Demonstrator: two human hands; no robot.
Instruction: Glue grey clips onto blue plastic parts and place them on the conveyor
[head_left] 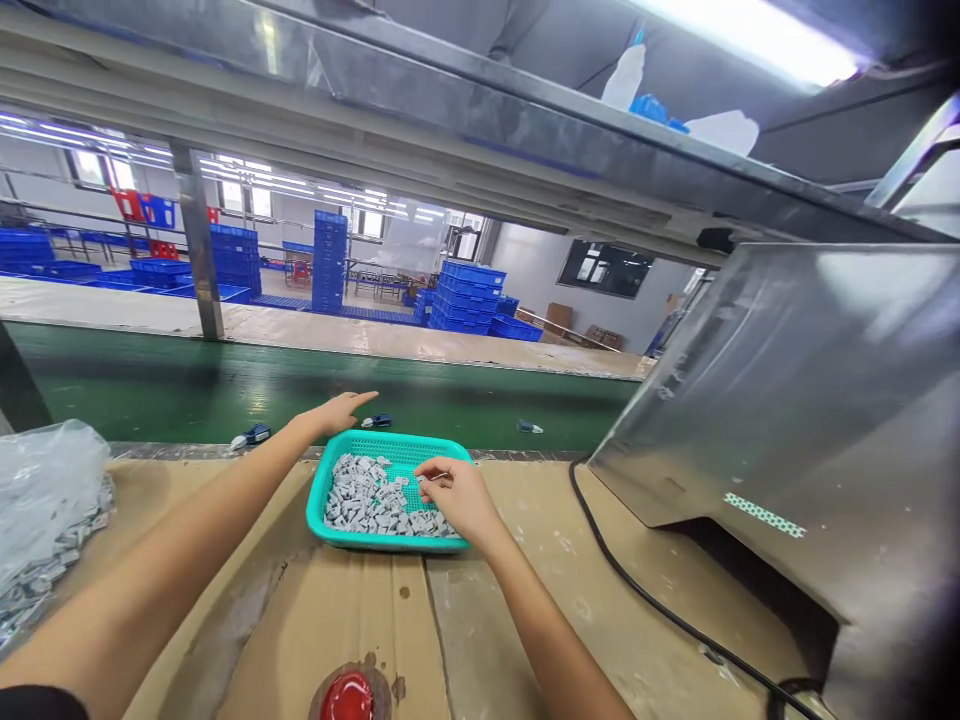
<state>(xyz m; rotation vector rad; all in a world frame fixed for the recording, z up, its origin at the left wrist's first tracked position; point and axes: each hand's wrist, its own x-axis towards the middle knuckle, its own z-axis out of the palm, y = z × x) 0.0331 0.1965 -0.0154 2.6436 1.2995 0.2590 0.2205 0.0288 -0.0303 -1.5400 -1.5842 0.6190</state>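
A teal plastic basket (pixel 390 544) holds many small grey parts (pixel 367 497) on the cardboard-covered bench. Over its right side is my right hand (pixel 455 490), thumb and fingertips pinched on a small grey part (pixel 421 479). My left hand (pixel 341 412) reaches past the basket's far left corner above the green belt (pixel 450 400), its index finger stretched out to the right. Close beside that hand lies a dark blue and white piece (pixel 376 421). Similar pieces rest on the belt at the left (pixel 251 436) and right (pixel 530 427).
A clear bag of grey parts (pixel 52 510) sits at the left. At the front edge is a red round object (pixel 349 697). A black cable (pixel 630 580) runs beside a large metal housing (pixel 795 400). Overhead is a metal shelf beam (pixel 450 110), with a post (pixel 198 240) at left.
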